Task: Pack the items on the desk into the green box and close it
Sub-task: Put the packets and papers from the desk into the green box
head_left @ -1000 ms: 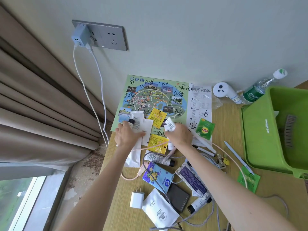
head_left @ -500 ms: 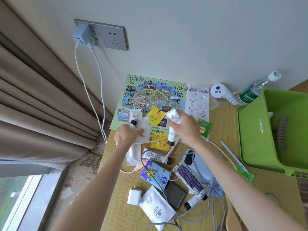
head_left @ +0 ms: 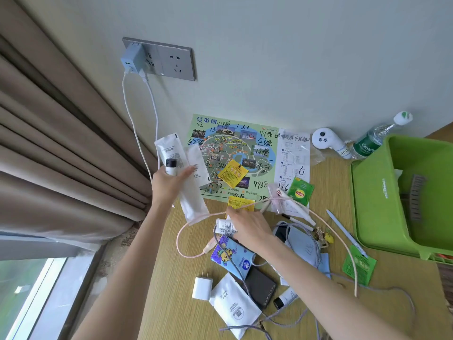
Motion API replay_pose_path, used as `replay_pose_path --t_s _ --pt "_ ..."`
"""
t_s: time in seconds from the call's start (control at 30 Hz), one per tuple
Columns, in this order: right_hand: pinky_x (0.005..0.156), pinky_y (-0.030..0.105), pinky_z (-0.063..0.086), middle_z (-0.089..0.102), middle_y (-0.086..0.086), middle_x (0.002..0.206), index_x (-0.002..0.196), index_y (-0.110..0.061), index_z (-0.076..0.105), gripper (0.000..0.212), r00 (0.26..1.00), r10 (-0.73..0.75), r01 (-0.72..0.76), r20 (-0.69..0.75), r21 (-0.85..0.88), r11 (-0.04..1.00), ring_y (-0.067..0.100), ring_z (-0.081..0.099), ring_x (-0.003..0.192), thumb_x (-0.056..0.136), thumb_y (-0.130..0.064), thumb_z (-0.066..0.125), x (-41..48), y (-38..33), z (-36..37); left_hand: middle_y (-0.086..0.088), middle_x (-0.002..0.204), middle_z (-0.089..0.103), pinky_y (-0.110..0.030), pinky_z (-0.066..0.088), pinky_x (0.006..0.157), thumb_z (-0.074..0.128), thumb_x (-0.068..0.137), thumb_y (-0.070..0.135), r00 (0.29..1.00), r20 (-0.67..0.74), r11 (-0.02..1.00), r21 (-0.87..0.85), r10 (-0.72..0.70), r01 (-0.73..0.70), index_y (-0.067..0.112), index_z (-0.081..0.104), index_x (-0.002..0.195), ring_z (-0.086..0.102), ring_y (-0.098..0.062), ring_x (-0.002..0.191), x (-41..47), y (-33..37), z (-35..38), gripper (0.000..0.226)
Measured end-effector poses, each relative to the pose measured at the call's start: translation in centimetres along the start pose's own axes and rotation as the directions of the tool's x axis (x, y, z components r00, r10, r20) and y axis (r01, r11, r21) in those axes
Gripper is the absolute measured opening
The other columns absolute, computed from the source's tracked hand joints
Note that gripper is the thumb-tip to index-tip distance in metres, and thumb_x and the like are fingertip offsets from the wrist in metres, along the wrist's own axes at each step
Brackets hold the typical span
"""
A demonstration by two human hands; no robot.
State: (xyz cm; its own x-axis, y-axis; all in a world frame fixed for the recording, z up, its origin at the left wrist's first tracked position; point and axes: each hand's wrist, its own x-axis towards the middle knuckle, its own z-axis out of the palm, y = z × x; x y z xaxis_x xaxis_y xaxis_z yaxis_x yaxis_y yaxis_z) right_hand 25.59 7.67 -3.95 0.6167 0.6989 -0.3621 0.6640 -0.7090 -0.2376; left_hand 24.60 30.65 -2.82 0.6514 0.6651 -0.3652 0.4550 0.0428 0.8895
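My left hand [head_left: 169,185] is raised above the desk's left edge, gripping several white sachets [head_left: 193,173] and a small black-capped bottle [head_left: 170,165]. My right hand [head_left: 247,229] is down among the clutter, its fingers curled round a white printed tube [head_left: 225,227] just above a blue cartoon pouch [head_left: 232,256]. The open green box [head_left: 375,192] stands at the right edge, well clear of both hands, with a dark comb [head_left: 416,200] inside. Two yellow sachets [head_left: 232,173], a green tea bag [head_left: 300,192] and a pink cable [head_left: 196,241] lie on or near the map [head_left: 245,143].
A white charger [head_left: 202,288], white sachet [head_left: 232,307], black card case [head_left: 259,285], face mask [head_left: 304,244], pen [head_left: 345,231] and green sachet [head_left: 359,267] lie on the desk. A water bottle [head_left: 375,141] and white device [head_left: 328,141] stand by the wall. Curtain [head_left: 61,155] hangs left.
My left hand lifted the sachets and small bottle off the desk. My right hand came down from over the map to the clutter near the blue pouch, still holding a white tube.
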Motion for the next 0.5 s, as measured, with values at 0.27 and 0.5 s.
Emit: replay_pose_path --t_s 0.27,0.5 --pt "0.053 0.031 0.044 0.06 0.0 0.073 0.145 -0.005 0.029 0.076 0.998 0.032 -0.019 0.058 -0.213 0.977 0.016 0.054 0.058 0.08 0.001 0.067 -0.2 -1.8 -0.6 0.006 0.087 0.074 -0.032 0.058 0.071 0.079 0.077 0.041 0.997 -0.053 0.988 -0.142 0.056 -0.063 0.025 0.066 0.089 0.071 -0.014 0.082 -0.6 0.3 -2.6 0.024" --pt "0.059 0.032 0.045 0.063 0.005 0.083 0.129 -0.003 0.048 0.053 0.993 0.071 -0.049 0.09 -0.226 0.973 0.021 0.063 0.071 0.08 0.004 0.067 0.2 -2.1 -1.2 0.004 0.084 0.074 -0.031 0.057 0.065 0.078 0.078 0.041 0.997 0.042 0.995 -0.079 0.065 -0.061 0.02 0.066 0.091 0.069 -0.013 0.075 -1.8 0.5 -4.0 0.027"
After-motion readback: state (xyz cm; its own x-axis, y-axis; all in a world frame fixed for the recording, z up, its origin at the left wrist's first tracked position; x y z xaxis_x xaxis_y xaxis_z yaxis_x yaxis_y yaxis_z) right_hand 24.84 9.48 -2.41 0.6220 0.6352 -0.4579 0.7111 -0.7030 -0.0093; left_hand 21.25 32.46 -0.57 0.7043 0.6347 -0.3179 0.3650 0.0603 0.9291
